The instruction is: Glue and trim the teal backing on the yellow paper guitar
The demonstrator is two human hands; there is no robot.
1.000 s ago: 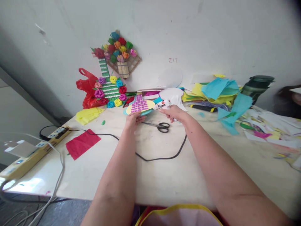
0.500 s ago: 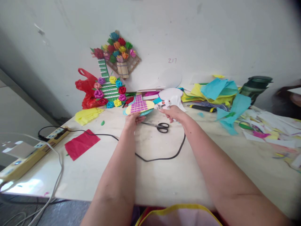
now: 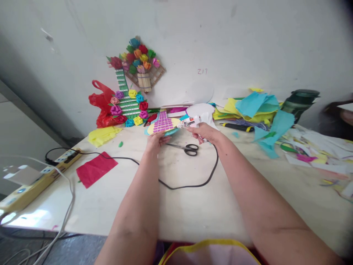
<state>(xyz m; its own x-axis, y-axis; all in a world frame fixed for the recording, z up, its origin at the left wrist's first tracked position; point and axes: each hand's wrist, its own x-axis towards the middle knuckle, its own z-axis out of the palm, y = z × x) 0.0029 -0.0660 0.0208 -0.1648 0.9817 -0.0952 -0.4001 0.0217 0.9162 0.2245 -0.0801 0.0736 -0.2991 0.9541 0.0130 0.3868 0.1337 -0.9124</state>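
Observation:
My left hand [image 3: 158, 140] is closed on the near edge of a paper guitar cutout [image 3: 165, 123], yellow with purple strips and a light blue border. In my right hand [image 3: 204, 132] is a white hot glue gun [image 3: 190, 121], its nozzle pointing left at the guitar's right edge. I cannot tell if the nozzle touches the paper. From the gun's handle a black cord [image 3: 193, 186] loops over the table and passes under my left forearm. Black-handled scissors [image 3: 191, 149] lie between my hands, blades toward the left.
A yellow power strip [image 3: 41, 180] sits at the left edge near red crepe paper [image 3: 96, 169]. A green paper guitar with flowers [image 3: 128, 105] leans on the wall. Rightward are a utility knife [image 3: 237, 127], blue crepe paper [image 3: 275, 129], a dark bottle [image 3: 300, 103] and paper scraps [image 3: 320, 147].
My right hand has shifted the glue gun slightly left, so its nozzle now overlaps the guitar's right end. My left hand and the guitar stay about where they were.

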